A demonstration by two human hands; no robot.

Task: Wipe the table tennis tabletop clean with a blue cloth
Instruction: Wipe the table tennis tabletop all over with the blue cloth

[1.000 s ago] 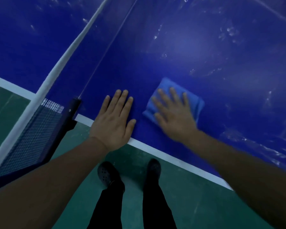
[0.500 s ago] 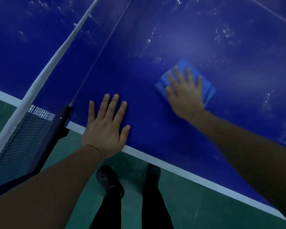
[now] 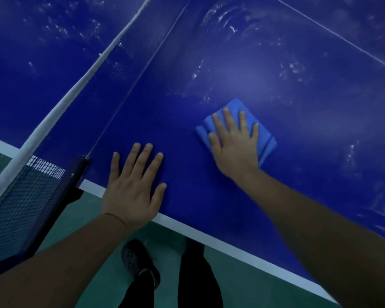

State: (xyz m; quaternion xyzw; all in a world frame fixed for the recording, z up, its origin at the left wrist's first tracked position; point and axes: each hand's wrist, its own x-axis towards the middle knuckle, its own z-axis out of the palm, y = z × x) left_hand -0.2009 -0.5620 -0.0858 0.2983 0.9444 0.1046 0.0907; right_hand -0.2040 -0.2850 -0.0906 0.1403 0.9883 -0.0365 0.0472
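Right hand [image 3: 236,147]: grip flat, fingers straight, pressing blue cloth [image 3: 266,142] on table [image 3: 209,196].
Left hand [image 3: 132,187]: flat on table, grip empty.
Net [image 3: 22,205]: 9 o'clock of left hand.
Smears [image 3: 227,21]: 12 o'clock of cloth.

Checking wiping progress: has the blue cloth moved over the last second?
Yes. The blue cloth under the right hand has slid away from the table's white edge line, out past the resting left hand.

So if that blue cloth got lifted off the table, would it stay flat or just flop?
Probably flop: the blue cloth lies folded in soft layers under the right hand, with no stiff edges. It likely slides easily while pressed, since the tabletop looks smooth and streaked wet. It seems light for its size.
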